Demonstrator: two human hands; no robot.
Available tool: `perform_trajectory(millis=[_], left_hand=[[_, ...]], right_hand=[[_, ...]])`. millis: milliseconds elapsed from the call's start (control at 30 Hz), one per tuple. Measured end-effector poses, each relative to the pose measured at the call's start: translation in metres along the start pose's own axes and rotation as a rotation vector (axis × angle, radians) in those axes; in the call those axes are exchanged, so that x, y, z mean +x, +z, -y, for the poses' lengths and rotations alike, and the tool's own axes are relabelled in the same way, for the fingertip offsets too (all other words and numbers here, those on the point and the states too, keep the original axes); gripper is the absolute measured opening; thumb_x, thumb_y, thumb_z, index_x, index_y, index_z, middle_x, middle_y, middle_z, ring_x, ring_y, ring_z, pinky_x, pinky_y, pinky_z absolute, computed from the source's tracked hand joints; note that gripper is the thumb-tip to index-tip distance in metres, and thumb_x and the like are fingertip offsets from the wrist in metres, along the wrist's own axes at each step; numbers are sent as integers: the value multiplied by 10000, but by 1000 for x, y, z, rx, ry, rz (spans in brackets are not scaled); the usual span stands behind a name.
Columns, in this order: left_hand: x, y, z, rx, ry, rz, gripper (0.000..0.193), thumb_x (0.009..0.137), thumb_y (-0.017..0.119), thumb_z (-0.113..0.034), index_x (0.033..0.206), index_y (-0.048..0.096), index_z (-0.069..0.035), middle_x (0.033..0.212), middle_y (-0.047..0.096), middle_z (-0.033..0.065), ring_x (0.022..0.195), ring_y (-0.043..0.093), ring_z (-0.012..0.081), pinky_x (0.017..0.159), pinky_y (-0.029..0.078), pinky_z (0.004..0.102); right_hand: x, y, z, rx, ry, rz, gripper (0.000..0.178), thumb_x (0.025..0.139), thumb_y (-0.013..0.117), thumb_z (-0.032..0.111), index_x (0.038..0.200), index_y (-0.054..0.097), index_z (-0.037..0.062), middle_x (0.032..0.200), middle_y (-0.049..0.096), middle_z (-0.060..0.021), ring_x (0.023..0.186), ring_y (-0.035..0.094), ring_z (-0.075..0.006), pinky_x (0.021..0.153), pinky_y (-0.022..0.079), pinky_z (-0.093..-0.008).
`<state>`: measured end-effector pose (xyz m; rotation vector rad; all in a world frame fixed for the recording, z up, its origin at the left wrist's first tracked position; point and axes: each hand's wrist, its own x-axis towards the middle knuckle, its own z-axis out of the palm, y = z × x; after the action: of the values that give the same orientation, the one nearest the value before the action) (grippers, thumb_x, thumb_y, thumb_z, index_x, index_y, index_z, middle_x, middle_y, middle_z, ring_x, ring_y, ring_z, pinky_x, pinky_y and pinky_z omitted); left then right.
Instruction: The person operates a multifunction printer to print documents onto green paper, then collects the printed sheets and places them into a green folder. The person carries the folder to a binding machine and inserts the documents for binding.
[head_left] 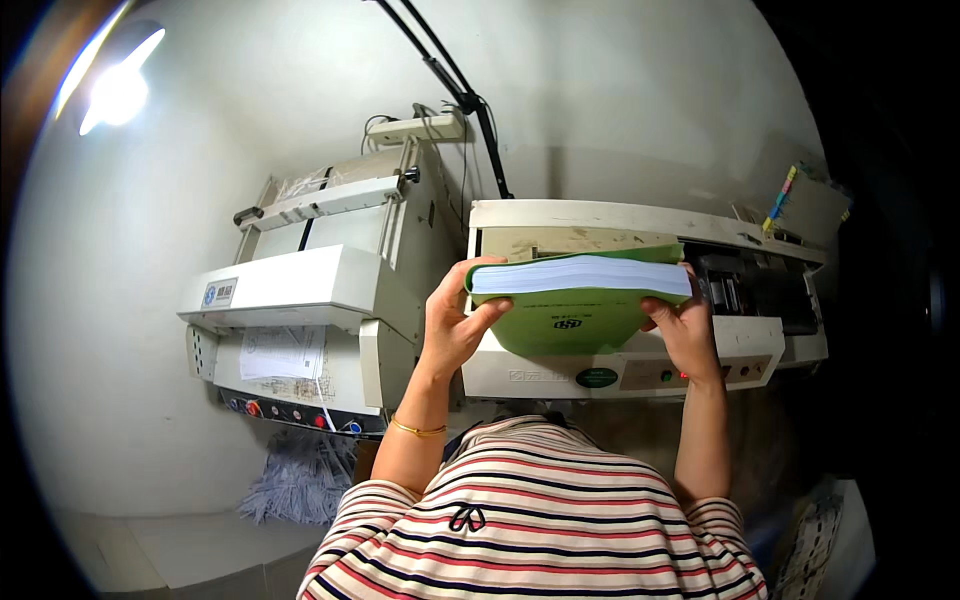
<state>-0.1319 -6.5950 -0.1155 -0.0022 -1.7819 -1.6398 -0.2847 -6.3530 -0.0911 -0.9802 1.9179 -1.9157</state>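
A thick book in a green cover (575, 325) is held up between my two hands, its white page block (580, 275) turned upward. My left hand (455, 310) grips the spine end, thumb on the near cover and fingers behind. At the other end my right hand (688, 330) pinches the book, thumb on the near cover, the other fingers partly hidden. The far cover edge sticks out past the pages at the upper right. Behind and below the book stands a white binding machine (530, 375), whose bed it partly hides.
On the left stands a paper cutter (300, 280) with printed sheets (283, 353) in its opening. Paper strips (295, 480) are heaped below it. A power strip (415, 128) lies behind, near a black lamp arm (480, 110). Papers with coloured tabs (805, 205) stand at the far right.
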Motion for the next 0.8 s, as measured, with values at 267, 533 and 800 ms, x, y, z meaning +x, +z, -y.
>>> perform_trajectory(millis=[267,533,800], left_hand=[[5,-13,-38,-47,-267,90,362,805,695,-13,1138,554,5,1036,622,70,868,625,133,747,562,247],[-3,-5,-19,-634,-244,-49,301,881,606,-59,1160,492,-58,1205,548,185,952,642,260,781,595,360],[-6,-13,-9,-770,-261,-25,165,944,499,-71,1110,500,-68,1229,516,232,874,670,278,798,587,404]], right_hand=[[1,-5,-9,24,32,26,401,852,688,200,1149,489,19,1054,526,-23,881,579,-102,610,528,-206],[1,-8,-16,42,51,29,473,847,693,216,1204,448,24,1006,561,-20,860,578,-97,613,531,-208],[-1,-8,-14,53,64,42,449,843,699,212,1177,459,32,1012,544,-14,868,575,-99,627,528,-211]])
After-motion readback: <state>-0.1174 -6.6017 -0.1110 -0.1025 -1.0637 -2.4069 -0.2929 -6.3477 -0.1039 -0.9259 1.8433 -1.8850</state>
